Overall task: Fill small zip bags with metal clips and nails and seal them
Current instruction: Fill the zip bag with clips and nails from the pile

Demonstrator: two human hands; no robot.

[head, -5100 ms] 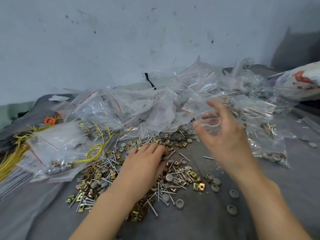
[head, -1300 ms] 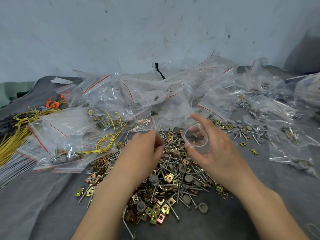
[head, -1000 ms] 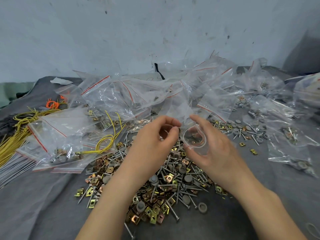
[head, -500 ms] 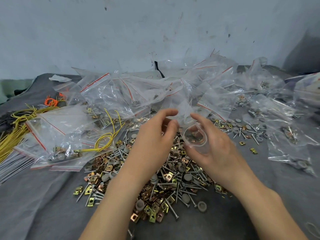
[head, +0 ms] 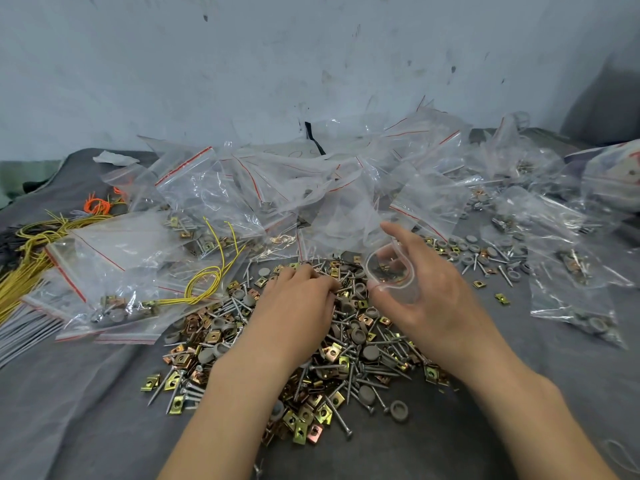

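Observation:
A loose heap of brass metal clips, nails and grey round caps (head: pixel 349 362) lies on the grey cloth in front of me. My right hand (head: pixel 429 299) holds a small clear zip bag (head: pixel 391 271) with its mouth spread into a ring between thumb and fingers; a few metal pieces sit inside. My left hand (head: pixel 298 299) lies palm down on the heap, its curled fingertips among the nails at the heap's far edge. What those fingertips hold is hidden.
A big pile of clear zip bags with red seal lines (head: pixel 277 195) stretches along the back by the wall. Filled bags (head: pixel 110 282) lie at the left with yellow wire (head: pixel 31 258). More filled bags (head: pixel 571 271) and loose caps lie at the right.
My left hand has dropped from the mouth of the bag down onto the heap. My right hand has kept the bag open in about the same place.

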